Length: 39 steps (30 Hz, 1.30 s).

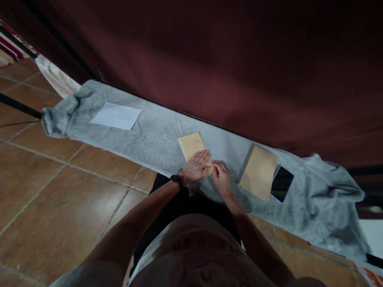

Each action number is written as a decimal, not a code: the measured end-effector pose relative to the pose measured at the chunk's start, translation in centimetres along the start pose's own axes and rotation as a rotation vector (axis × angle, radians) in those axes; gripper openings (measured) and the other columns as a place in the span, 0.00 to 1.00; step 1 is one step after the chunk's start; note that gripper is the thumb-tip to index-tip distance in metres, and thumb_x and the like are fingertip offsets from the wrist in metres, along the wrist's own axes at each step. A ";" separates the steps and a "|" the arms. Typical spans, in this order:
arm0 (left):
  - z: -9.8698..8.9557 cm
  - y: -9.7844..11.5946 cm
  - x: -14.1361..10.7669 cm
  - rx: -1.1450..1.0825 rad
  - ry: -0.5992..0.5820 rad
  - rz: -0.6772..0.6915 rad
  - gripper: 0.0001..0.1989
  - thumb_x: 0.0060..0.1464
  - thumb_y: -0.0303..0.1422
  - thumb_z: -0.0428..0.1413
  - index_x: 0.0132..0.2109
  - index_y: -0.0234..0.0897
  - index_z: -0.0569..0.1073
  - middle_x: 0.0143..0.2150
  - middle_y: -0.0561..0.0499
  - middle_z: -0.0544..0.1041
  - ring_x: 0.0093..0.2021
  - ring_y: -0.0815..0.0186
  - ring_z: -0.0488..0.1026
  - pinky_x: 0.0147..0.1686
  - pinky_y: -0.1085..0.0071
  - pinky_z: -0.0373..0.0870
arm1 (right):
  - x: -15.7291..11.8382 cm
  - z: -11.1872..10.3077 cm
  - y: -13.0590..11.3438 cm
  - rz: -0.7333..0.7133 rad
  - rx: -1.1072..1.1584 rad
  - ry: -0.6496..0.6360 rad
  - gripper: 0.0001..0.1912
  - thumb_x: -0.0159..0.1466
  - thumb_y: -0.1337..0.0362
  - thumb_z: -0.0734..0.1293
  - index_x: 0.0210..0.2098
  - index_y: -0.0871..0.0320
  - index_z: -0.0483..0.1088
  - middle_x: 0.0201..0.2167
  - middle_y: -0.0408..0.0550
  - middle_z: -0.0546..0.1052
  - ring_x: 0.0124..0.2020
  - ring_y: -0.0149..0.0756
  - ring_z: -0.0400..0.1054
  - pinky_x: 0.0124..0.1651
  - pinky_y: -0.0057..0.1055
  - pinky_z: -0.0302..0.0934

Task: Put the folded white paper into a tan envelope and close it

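Note:
A tan paper envelope with a faint reddish mark lies at a slant on the grey cloth, in the middle of the view. My left hand rests flat across its lower part, fingers stretched out, with a dark band on the wrist. At the envelope's lower right edge, my right hand has its fingers curled, thumb and fingertips closed on the paper there. Both hands cover part of the envelope's near end.
To the right lie a larger stack of tan envelopes and a phone with a dark screen partly beside it. A white sheet of paper lies at the left. Behind the cloth hangs a dark red curtain. Tiled floor shows in front.

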<state>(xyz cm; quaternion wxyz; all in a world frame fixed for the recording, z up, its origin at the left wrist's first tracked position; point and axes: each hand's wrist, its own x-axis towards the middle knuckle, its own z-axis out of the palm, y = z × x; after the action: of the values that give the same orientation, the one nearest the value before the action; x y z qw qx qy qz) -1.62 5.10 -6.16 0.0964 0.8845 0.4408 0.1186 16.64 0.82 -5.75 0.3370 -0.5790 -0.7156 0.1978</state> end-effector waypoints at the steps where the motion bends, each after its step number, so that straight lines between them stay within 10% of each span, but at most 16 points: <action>1: 0.0 0.5 -0.5 -0.002 -0.004 0.025 0.32 0.72 0.42 0.42 0.74 0.27 0.56 0.77 0.37 0.54 0.77 0.57 0.48 0.75 0.57 0.45 | 0.6 0.0 0.0 0.017 -0.008 0.005 0.19 0.71 0.70 0.55 0.53 0.57 0.74 0.51 0.56 0.80 0.54 0.43 0.74 0.60 0.40 0.67; 12: 0.0 3.3 -2.9 0.016 -0.100 0.112 0.30 0.72 0.43 0.46 0.72 0.29 0.61 0.73 0.37 0.63 0.74 0.56 0.59 0.74 0.58 0.48 | 10.7 1.5 -2.9 0.303 -0.301 -0.272 0.14 0.71 0.63 0.62 0.48 0.60 0.78 0.45 0.56 0.83 0.47 0.42 0.77 0.51 0.31 0.65; 25: -1.8 2.9 -3.7 -0.022 -0.119 0.259 0.23 0.73 0.37 0.44 0.71 0.43 0.64 0.75 0.51 0.60 0.74 0.65 0.56 0.74 0.63 0.46 | 9.9 0.0 0.9 0.489 -0.102 -0.259 0.16 0.69 0.59 0.61 0.36 0.58 0.79 0.32 0.47 0.83 0.35 0.35 0.76 0.38 0.25 0.64; 33: -1.3 2.7 -3.8 -0.050 -0.115 0.255 0.22 0.73 0.36 0.45 0.69 0.44 0.66 0.74 0.50 0.64 0.74 0.64 0.57 0.74 0.60 0.48 | 6.5 -0.1 0.6 0.176 -0.242 0.005 0.20 0.70 0.66 0.58 0.55 0.60 0.74 0.55 0.60 0.78 0.57 0.46 0.72 0.61 0.41 0.64; 39: -0.5 2.6 -3.8 -0.063 -0.082 0.257 0.22 0.72 0.36 0.47 0.68 0.41 0.68 0.70 0.46 0.69 0.71 0.61 0.63 0.74 0.56 0.49 | 5.2 0.4 0.8 -0.131 -0.291 -0.354 0.27 0.76 0.60 0.52 0.71 0.58 0.61 0.74 0.50 0.59 0.75 0.42 0.51 0.76 0.45 0.44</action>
<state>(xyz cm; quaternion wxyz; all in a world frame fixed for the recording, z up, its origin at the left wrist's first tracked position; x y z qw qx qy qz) -2.05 0.51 -5.43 0.1262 0.9344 0.3154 0.1075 16.37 6.09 -5.18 0.1314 -0.5300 -0.8205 0.1688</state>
